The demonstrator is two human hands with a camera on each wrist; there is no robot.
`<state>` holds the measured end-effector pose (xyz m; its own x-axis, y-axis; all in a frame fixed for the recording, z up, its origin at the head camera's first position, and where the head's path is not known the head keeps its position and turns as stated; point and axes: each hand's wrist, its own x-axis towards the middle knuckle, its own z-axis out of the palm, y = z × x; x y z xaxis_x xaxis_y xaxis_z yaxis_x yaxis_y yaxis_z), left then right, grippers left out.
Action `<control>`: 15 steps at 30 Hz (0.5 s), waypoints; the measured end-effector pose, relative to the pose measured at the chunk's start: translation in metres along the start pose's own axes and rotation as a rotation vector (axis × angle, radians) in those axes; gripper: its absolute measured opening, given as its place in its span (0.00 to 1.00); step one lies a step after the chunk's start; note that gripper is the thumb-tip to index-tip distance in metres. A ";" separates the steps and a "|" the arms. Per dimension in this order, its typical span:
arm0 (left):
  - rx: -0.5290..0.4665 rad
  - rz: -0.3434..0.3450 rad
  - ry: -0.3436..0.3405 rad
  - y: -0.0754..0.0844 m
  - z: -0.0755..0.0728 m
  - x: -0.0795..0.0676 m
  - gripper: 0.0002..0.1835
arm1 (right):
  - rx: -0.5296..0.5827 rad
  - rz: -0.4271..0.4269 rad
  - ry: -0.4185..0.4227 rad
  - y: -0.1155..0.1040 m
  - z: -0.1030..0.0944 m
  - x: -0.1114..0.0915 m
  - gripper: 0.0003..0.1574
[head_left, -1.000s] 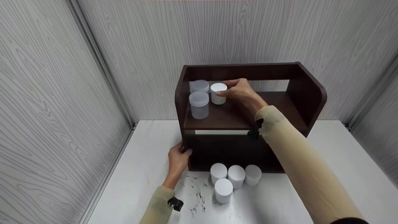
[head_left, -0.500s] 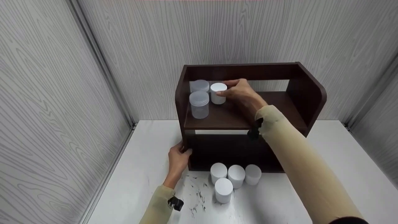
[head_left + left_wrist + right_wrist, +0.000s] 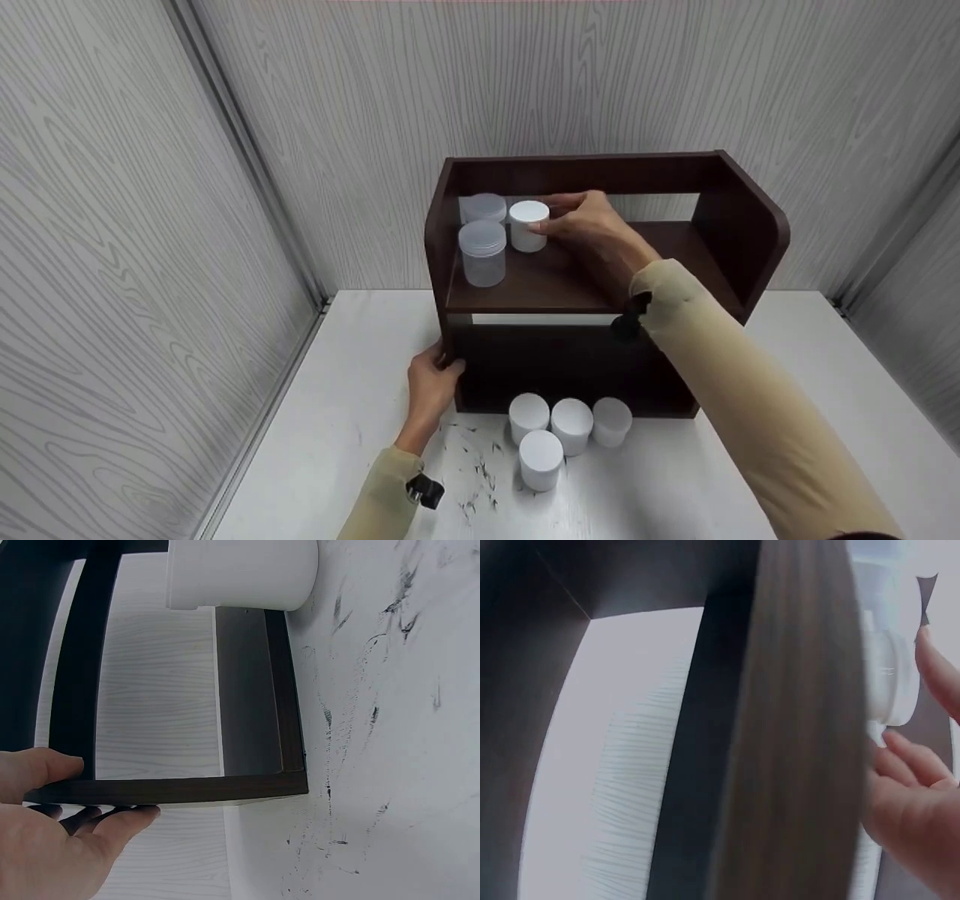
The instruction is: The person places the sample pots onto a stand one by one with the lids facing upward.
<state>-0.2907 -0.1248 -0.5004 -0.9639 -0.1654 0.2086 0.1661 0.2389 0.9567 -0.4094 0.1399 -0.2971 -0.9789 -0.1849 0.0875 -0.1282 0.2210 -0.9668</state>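
Observation:
My left hand (image 3: pixel 433 386) grips the left side panel of a dark brown two-tier shelf (image 3: pixel 570 309). In the left wrist view, the thumb and fingers (image 3: pixel 124 829) lie on either side of that panel's edge. On the upper tier, a white lidded jar (image 3: pixel 529 229) stands beside two translucent jars (image 3: pixel 484 262) at the left end. My right hand (image 3: pixel 592 221) is around the white jar's right side, its thumb tip at the jar's front. From the right wrist view, the thumb and fingers are spread loosely about the lid (image 3: pixel 906 682).
Several more lidded jars (image 3: pixel 540 457) stand on the white table (image 3: pixel 375 330) before the lower tier, the rightmost one (image 3: pixel 611 421) greyer. Dark marks streak the tabletop left of them. Wood-grain panels (image 3: pixel 525 82) wall in the back and sides.
My right hand and forearm have shifted slightly right, the thumb sliding back along the white jar, which stays in place. The left hand keeps its grip on the shelf.

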 end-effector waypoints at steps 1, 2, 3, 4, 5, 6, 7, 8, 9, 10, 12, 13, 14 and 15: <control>0.001 0.000 -0.003 0.000 0.000 0.000 0.30 | -0.020 0.002 0.005 -0.002 -0.002 -0.003 0.44; 0.004 -0.001 -0.005 0.000 0.000 0.000 0.30 | -0.040 0.000 0.011 -0.003 -0.005 -0.006 0.45; 0.006 -0.001 -0.008 0.001 0.001 0.000 0.30 | -0.055 -0.002 0.015 -0.004 -0.007 -0.009 0.47; 0.009 -0.003 -0.008 0.001 0.001 0.000 0.30 | -0.058 0.000 0.017 -0.005 -0.009 -0.013 0.48; 0.010 -0.004 -0.009 0.001 0.001 0.000 0.30 | -0.055 0.003 0.015 -0.006 -0.011 -0.017 0.49; 0.014 -0.003 -0.008 0.001 0.001 0.000 0.30 | -0.038 0.002 0.016 -0.007 -0.013 -0.021 0.50; 0.017 -0.002 -0.006 0.001 0.001 0.000 0.30 | -0.036 -0.006 0.016 -0.008 -0.015 -0.026 0.50; 0.020 -0.001 -0.004 0.001 0.001 0.000 0.30 | -0.047 -0.022 0.019 -0.009 -0.017 -0.031 0.49; 0.023 0.002 -0.003 0.001 0.001 0.000 0.30 | -0.053 -0.035 0.021 -0.010 -0.018 -0.036 0.48; 0.025 0.005 0.000 0.001 0.001 0.000 0.29 | -0.058 -0.049 0.027 -0.012 -0.019 -0.041 0.46; 0.022 0.004 0.003 0.001 0.000 -0.001 0.29 | -0.068 -0.087 0.036 -0.017 -0.021 -0.052 0.43; 0.020 0.005 0.004 0.002 0.000 -0.001 0.29 | -0.080 -0.104 0.041 -0.019 -0.021 -0.059 0.41; 0.020 0.006 0.005 0.001 0.000 -0.001 0.29 | -0.085 -0.118 0.045 -0.021 -0.021 -0.065 0.39; 0.020 0.006 0.006 0.001 0.000 -0.002 0.29 | -0.083 -0.130 0.046 -0.023 -0.022 -0.071 0.38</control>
<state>-0.2889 -0.1245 -0.4994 -0.9616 -0.1698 0.2156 0.1675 0.2593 0.9512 -0.3401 0.1686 -0.2759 -0.9593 -0.1735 0.2229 -0.2648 0.2772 -0.9236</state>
